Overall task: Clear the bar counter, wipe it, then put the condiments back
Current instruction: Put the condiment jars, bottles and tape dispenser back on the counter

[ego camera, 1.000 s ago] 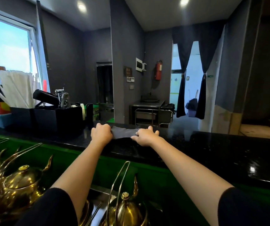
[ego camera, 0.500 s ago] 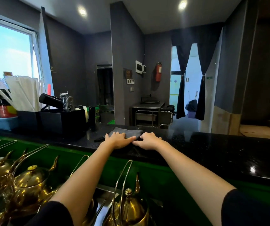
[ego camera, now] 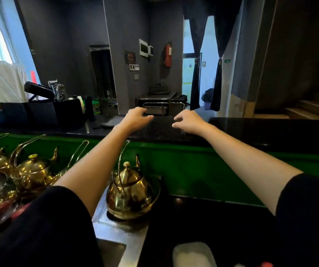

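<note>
At the bottom of the frame, right of centre, sits a pale white shallow tray (ego camera: 193, 253), blurred. Just above it, left of centre, a shiny golden metal teapot with a tall wire handle (ego camera: 129, 193) stands on a steel ledge, and more golden teapots (ego camera: 33, 168) crowd the lower left. Two bare forearms in black sleeves reach over them and over a green band of wall toward the black speckled stone tabletop (ego camera: 251, 130) across the middle of the frame.

The left hand (ego camera: 137, 117) hangs over the tabletop at centre, its fingers (ego camera: 149, 117) loosely bent, slightly spread and holding nothing. The right hand (ego camera: 188, 120) is near it on the right, apart from it, its fingers (ego camera: 176, 119) drooping, also loose and holding nothing. Whether either touches the stone, I cannot tell.

The flat grey wiping cloth (ego camera: 114, 121) lies on the tabletop just left of the left hand. Further left stands a black box organiser (ego camera: 44, 112) holding white wrapped straws (ego camera: 4, 81). On the far grey wall at upper centre hangs a red fire extinguisher (ego camera: 167, 54).
</note>
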